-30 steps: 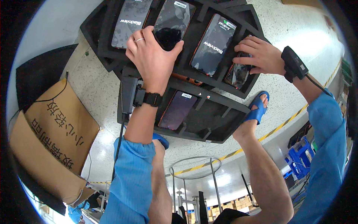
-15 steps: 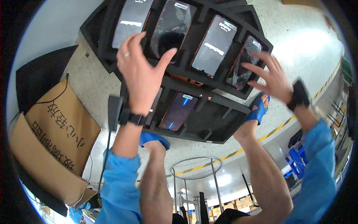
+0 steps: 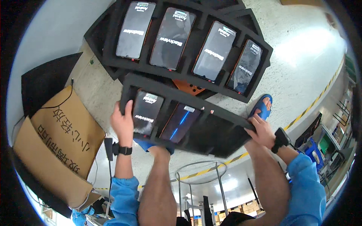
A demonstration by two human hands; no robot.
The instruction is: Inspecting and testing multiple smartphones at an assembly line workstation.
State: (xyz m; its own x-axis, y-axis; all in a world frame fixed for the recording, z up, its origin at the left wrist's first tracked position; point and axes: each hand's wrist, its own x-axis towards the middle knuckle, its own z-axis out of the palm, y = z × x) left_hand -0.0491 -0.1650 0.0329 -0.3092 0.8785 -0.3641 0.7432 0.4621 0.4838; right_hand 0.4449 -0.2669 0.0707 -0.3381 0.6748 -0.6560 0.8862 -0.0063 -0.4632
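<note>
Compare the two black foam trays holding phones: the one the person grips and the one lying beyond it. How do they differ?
The near tray is held at each end by the left hand and right hand; the far tray lies untouched on the floor. The near tray holds two phones with its right slots empty; the far tray shows four. Both are black, slotted foam.

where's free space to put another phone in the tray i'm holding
The near tray has bare slots on its right half, between the lit phone and the right hand. Its left slots are filled, and the far tray is packed with four phones.
</note>
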